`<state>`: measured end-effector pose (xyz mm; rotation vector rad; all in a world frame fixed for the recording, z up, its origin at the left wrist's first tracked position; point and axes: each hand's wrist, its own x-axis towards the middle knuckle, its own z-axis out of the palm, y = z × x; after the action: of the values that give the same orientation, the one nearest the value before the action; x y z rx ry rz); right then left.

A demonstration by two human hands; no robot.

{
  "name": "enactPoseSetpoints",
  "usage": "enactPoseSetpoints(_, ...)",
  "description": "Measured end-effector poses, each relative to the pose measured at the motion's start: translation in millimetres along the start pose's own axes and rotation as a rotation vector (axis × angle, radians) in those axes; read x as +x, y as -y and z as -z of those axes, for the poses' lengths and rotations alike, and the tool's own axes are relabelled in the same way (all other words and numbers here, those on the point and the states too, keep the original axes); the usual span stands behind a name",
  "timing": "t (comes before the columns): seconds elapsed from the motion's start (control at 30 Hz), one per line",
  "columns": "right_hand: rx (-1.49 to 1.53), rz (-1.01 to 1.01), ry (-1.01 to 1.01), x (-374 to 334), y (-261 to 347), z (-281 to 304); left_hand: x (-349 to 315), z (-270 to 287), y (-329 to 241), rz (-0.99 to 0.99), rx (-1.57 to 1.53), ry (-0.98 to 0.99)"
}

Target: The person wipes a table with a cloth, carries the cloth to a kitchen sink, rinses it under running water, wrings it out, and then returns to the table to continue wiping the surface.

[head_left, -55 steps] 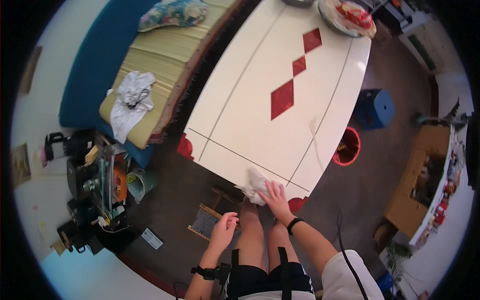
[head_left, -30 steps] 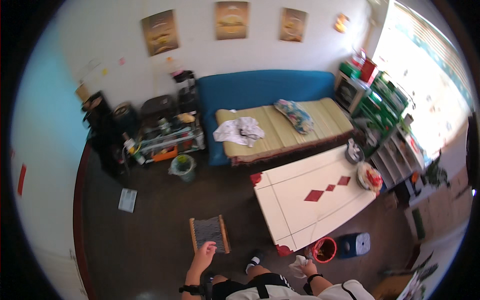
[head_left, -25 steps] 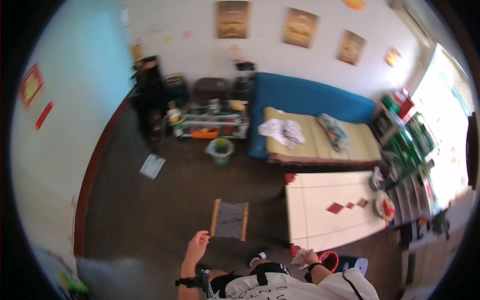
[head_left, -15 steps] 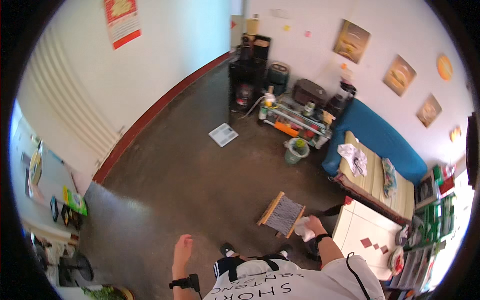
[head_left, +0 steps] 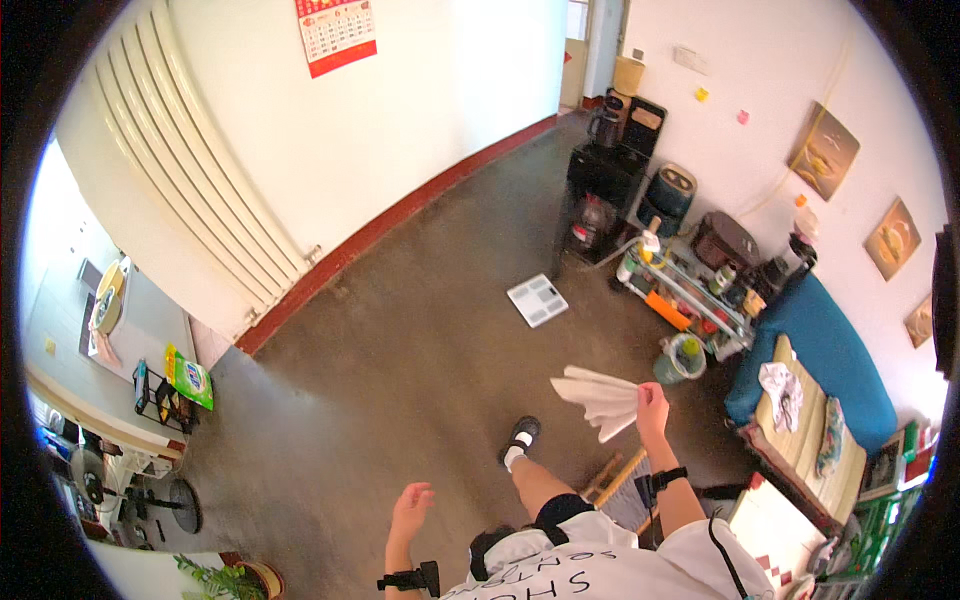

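Observation:
Pinched in my right hand (head_left: 652,408) is one edge of a thin white sheet (head_left: 598,398), cloth or tissue, I cannot tell which. The sheet spreads out in loose folds to the left of the fingers, above the floor. My left hand (head_left: 409,510) hangs lower and to the left, empty, with its fingers loosely bent and apart. Below my right forearm, a low wooden stool with a grey woven seat (head_left: 630,503) is partly hidden by the arm and my shirt. My shoe (head_left: 521,437) is set forward on the floor.
A white scale (head_left: 538,300) lies on the dark floor (head_left: 400,370) ahead. A green bin (head_left: 681,362) stands before a cluttered low shelf (head_left: 690,290). To the right are a blue sofa (head_left: 830,340) and a white tiled table (head_left: 765,530). A radiator (head_left: 190,170) lines the left wall.
My right hand has risen forward from beside the stool with the white sheet, which has opened out from a crumpled bunch. My foot has stepped forward, and the view has turned left.

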<state>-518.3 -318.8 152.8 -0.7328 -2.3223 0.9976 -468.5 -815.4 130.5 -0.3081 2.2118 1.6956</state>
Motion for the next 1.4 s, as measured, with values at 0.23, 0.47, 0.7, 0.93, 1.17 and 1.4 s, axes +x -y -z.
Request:
enactPoseSetpoints(0.23,-0.190,0.128,0.379,129,27,-106,171,-11,-123,-0.077,0.028,-0.065)
enactPoseSetpoints(0.47,-0.080,0.193,0.643,267,116,-191,316,-22,-251,-0.172,0.015,-0.135)
enactPoseSetpoints(0.7,0.278,0.137,0.771,402,203,-280,487,-76,-278,-0.122,-0.102,-0.043)
enactPoseSetpoints(0.93,0.426,0.098,0.738,577,242,-377,699,-124,-392,-0.240,-0.077,0.208)
enactPoseSetpoints(1.17,0.586,0.115,0.703,726,302,-425,865,-203,-565,-0.316,0.051,0.616)
enactPoseSetpoints(1.4,0.696,0.120,0.740,902,284,-495,1017,-287,-658,-0.509,0.280,0.684)
